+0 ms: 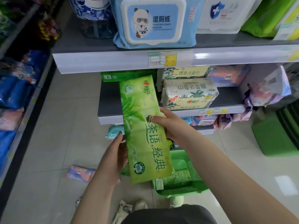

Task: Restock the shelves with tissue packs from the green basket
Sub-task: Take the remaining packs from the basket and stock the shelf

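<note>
Your long green tissue pack [142, 131] covers much of the green basket [192, 183], price tag [162, 59] print too blurred to read, left-hand shelves [17, 81] smeared, upper packs cut off at the top edge

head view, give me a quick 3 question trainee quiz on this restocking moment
1. True or false: the long green tissue pack is held by both the left hand and the right hand.
2. Where does the green basket sit? A) on the top shelf B) on the floor under the pack C) on the green stool
3. Fill in: the far end of the held pack points toward a flat ____ pack already on the middle shelf.

Key: 1 true; 2 B; 3 green
</note>
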Demonstrator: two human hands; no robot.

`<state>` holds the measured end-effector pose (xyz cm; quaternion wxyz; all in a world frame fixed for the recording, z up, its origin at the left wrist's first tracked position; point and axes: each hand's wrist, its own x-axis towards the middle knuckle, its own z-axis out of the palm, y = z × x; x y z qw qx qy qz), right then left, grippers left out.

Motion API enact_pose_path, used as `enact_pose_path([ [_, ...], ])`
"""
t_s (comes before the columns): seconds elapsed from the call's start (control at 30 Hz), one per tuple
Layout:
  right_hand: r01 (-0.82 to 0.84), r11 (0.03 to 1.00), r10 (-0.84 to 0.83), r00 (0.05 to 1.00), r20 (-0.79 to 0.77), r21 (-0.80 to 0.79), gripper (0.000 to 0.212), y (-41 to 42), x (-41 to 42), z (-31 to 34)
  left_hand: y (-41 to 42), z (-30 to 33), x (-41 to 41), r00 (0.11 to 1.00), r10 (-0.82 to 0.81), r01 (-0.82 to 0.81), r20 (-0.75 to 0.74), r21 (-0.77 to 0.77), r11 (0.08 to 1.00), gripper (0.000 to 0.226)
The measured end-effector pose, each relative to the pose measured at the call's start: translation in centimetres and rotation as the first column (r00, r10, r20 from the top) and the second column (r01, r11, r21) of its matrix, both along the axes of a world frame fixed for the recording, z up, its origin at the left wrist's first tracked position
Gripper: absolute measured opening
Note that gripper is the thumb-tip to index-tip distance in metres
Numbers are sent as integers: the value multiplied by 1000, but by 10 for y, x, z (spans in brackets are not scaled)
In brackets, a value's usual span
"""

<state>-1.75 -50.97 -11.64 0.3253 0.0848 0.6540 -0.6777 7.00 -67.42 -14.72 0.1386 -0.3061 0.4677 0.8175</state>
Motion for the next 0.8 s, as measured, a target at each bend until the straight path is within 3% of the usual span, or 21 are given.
enact_pose_path([
  [0.1,-74,994,74,997,4,77,63,2,-14,0,1,1,-26,996,-89,88,-28,-34,996,46],
  [0.2,-130,985,132,991,-10,116,48,4,-27,4,2,-1,-43,995,-95,94,-42,-14,995,49],
  [0.33,-129,991,127,991,49,24,31,14,-45,12,-2,-4,-65,997,70,-69,-12,42,997,21],
  [0.4,-107,993,105,993,46,51,29,20,-52,10,-9,0,-86,988,154,-153,-19,39,987,26],
  [0.6,-43,999,41,994,103,13,62,33,-63,4,-25,3,-173,942,332,-330,-49,44,943,19],
  [0.7,-38,999,36,993,110,16,63,37,-65,-2,-22,0,-216,926,374,-371,-53,48,927,21],
  [0.8,-40,999,36,994,107,34,62,42,-64,-6,-18,-8,-249,926,377,-378,-29,-70,923,19],
])
